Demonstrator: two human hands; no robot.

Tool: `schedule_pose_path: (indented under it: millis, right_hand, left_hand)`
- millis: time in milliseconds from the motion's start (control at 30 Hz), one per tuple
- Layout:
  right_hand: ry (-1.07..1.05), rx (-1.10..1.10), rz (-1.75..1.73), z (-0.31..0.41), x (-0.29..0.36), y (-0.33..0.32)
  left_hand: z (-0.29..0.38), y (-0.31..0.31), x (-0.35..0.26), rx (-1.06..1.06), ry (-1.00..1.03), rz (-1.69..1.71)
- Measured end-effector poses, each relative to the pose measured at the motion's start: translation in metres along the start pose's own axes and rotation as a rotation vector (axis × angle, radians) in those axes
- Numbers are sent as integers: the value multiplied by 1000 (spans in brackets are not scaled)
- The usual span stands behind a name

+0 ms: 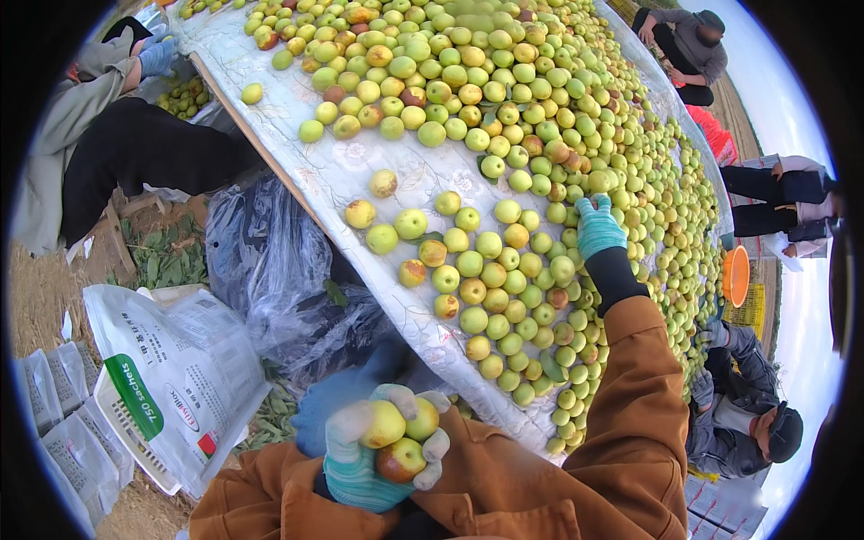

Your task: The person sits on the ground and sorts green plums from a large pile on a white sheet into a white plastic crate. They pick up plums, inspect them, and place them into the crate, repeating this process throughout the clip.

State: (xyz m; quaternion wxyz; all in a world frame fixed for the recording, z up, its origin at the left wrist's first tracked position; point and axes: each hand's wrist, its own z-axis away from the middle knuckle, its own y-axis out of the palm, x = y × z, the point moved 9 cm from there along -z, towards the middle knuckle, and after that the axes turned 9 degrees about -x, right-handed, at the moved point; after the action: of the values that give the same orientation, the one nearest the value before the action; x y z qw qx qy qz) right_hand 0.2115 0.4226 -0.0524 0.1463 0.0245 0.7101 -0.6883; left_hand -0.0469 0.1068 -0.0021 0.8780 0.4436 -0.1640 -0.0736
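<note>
Three green-yellow jujube-like fruits (403, 432), one with a brown-red blush, rest in my left hand (368, 466). Its teal knit glove with pale fingertips curls around them, close to my brown jacket (486, 466). My right hand (601, 229), in a matching glove, reaches over the wide heap of the same fruits (499, 263). Its fingertips touch or nearly touch one fruit (599, 181); whether they grip anything is hidden. The heap lies on a pale quilted, flower-patterned cover (405, 165), with looser fruits towards the near left edge.
Left of the board edge (256, 142) sit a co-worker's blue-gloved hand (158, 55), crumpled clear plastic (270, 236) and a white printed bag (182, 378) on a crate. Across the heap, another co-worker (732, 398) handles fruit near an orange basin (736, 275).
</note>
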Motion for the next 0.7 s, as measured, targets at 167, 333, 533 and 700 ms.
schedule_pose_path:
  millis: [167, 333, 533, 700]
  right_hand:
    - [16, -176, -331, -55, -12, -28]
    - [-67, -520, -353, -163, 59, -76]
    - [-360, -621, -95, -186, 138, -77]
    - [-64, -399, -119, -210, 140, -54]
  left_hand:
    - [-4, -1, -1, 48, 34, -45]
    - [-9, -2, -3, 25, 66, -62]
    - [-17, -3, -12, -51, 101, -5]
    - [-21, -2, -14, -86, 130, -70]
